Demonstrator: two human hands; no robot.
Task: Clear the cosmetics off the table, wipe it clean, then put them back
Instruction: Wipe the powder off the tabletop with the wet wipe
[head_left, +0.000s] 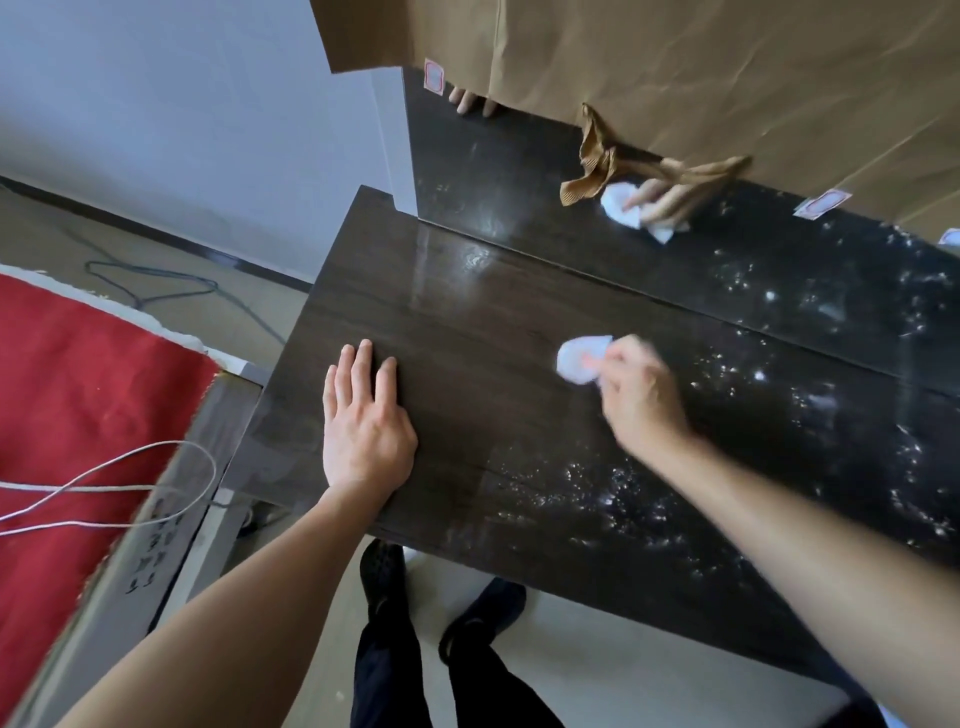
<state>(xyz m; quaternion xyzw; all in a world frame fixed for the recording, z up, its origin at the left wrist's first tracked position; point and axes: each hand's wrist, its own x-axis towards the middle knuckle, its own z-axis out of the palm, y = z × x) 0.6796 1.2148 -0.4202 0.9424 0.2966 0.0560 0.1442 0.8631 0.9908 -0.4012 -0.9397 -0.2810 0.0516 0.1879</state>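
The dark wooden table fills the middle of the head view, with no cosmetics on it. My right hand pinches a crumpled white tissue and holds it against the tabletop near the centre. White specks and smears cover the right half of the surface; the left half looks glossy. My left hand lies flat on the left part of the table, fingers straight.
A mirror stands along the table's back edge, mostly covered with brown paper, and reflects my hand and the tissue. A red cloth with a white cable lies to the left. My shoes show below the front edge.
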